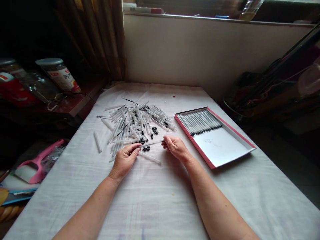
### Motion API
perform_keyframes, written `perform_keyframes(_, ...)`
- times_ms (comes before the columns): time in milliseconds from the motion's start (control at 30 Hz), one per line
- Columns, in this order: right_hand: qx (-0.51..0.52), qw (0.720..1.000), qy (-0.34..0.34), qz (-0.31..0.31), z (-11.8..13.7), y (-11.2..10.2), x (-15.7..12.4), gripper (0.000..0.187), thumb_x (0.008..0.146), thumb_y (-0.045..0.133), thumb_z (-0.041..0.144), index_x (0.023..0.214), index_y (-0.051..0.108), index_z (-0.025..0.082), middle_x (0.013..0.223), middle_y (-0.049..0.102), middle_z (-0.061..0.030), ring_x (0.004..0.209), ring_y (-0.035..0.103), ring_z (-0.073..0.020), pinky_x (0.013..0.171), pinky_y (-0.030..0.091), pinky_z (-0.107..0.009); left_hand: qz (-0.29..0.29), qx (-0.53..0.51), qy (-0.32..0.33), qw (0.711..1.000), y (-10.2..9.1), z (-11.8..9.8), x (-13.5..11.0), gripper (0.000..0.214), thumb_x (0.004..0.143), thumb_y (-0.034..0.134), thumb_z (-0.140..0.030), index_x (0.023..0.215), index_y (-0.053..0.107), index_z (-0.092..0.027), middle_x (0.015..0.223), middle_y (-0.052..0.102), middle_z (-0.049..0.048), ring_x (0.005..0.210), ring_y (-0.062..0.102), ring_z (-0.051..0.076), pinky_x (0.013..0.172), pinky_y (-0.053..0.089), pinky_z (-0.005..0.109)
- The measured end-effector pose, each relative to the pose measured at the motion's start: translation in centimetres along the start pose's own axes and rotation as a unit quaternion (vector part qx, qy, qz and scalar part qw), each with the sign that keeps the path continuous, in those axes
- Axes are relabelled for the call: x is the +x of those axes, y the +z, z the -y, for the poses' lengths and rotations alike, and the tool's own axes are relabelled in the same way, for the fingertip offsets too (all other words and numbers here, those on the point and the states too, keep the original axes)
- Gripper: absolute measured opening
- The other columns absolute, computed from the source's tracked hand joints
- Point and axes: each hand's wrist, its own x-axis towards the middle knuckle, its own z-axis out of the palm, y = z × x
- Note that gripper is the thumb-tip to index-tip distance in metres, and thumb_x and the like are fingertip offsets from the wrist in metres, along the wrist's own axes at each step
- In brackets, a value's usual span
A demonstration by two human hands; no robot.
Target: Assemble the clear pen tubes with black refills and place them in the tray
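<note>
Both my hands hold one clear plastic pen tube (152, 143) level above the white cloth. My left hand (125, 159) pinches its left end, fingers closed. My right hand (176, 147) pinches its right end. Just beyond them lies a loose pile of clear tubes and thin black refills (136, 121), with several small black caps (146, 148) scattered at its near edge. Another single tube (150, 158) lies between my hands on the cloth.
A shallow red-edged box lid (225, 151) to the right holds a row of finished pens (201, 121) at its far end. The cloth-covered table (150, 200) meets a wall at the back. Jars (58, 73) and a pink tool (37, 163) sit on the left.
</note>
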Motion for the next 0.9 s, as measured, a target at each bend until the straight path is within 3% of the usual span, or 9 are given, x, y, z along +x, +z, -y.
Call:
perform_keyframes(67,0.079,0.997,0.001,0.005,-0.3,-0.4,-0.7,0.041,0.086,0.051,0.055,0.091,0.067,0.018,0.076,0.069,-0.0041,0.056,0.058,-0.0121,0.059,0.047,-0.026,0.002,0.000,-0.005,1.000,0.0,0.0,0.0,0.035,0.077,0.062,-0.040,0.099,0.075,-0.015,0.086,0.075,0.0081,0.064,0.064,0.016,0.059,0.053,0.025)
perform_keyframes(133,0.147,0.989,-0.002,0.011,-0.3,-0.7,-1.2,0.039,0.081,0.062,0.049,0.105,0.065,0.019,0.089,0.071,-0.0063,0.067,0.064,-0.0142,0.064,0.051,-0.027,0.005,0.007,-0.006,1.000,0.0,0.1,0.0,0.036,0.077,0.062,-0.041,0.099,0.075,-0.015,0.085,0.075,0.0082,0.064,0.065,0.016,0.059,0.053,0.026)
perform_keyframes(200,0.189,0.982,0.000,0.008,-0.3,-0.6,-1.4,0.036,0.076,0.068,0.044,0.102,0.066,0.020,0.092,0.072,-0.0068,0.073,0.066,-0.0157,0.067,0.052,-0.029,0.005,0.023,0.001,1.000,0.0,0.1,0.1,0.035,0.078,0.061,-0.041,0.098,0.075,-0.015,0.087,0.076,0.0084,0.068,0.067,0.018,0.062,0.055,0.027)
perform_keyframes(333,0.192,0.981,0.014,-0.017,-0.3,0.1,-1.5,0.026,0.075,0.068,0.041,0.088,0.065,0.018,0.081,0.071,-0.0043,0.065,0.065,-0.0143,0.065,0.053,-0.029,0.008,0.054,0.020,0.998,0.0,0.1,0.1,0.032,0.079,0.060,-0.039,0.097,0.076,-0.017,0.092,0.076,0.0084,0.081,0.070,0.021,0.073,0.056,0.031)
perform_keyframes(533,0.055,0.998,0.002,-0.027,-0.5,0.7,-1.9,0.032,0.089,0.051,0.043,0.068,0.059,0.019,0.067,0.067,-0.0036,0.056,0.059,-0.0128,0.059,0.048,-0.026,0.015,0.068,0.027,0.997,0.0,-0.1,0.0,0.031,0.079,0.060,-0.039,0.095,0.076,-0.018,0.096,0.076,0.0083,0.089,0.070,0.023,0.081,0.055,0.033)
perform_keyframes(600,0.048,0.998,-0.002,-0.029,-0.5,0.6,-2.0,0.032,0.090,0.049,0.043,0.073,0.061,0.018,0.068,0.067,-0.0035,0.054,0.058,-0.0122,0.059,0.048,-0.026,0.016,0.065,0.025,0.997,0.0,-0.1,0.0,0.031,0.079,0.060,-0.039,0.095,0.076,-0.018,0.095,0.076,0.0082,0.089,0.070,0.022,0.080,0.055,0.033)
perform_keyframes(733,0.131,0.991,0.006,-0.018,-0.4,0.5,-2.1,0.028,0.084,0.057,0.042,0.099,0.061,0.019,0.080,0.070,-0.0040,0.060,0.063,-0.0134,0.059,0.051,-0.026,0.015,0.061,0.019,0.998,0.0,0.0,0.0,0.032,0.080,0.060,-0.040,0.096,0.075,-0.018,0.095,0.076,0.0083,0.085,0.070,0.022,0.079,0.056,0.032)
perform_keyframes(900,0.110,0.994,0.010,-0.027,-0.4,0.3,-2.1,0.024,0.084,0.056,0.042,0.081,0.061,0.018,0.071,0.068,-0.0035,0.059,0.060,-0.0127,0.056,0.049,-0.024,0.018,0.062,0.017,0.998,0.0,0.2,0.0,0.033,0.080,0.060,-0.039,0.099,0.075,-0.018,0.097,0.076,0.0085,0.088,0.070,0.022,0.084,0.055,0.034)
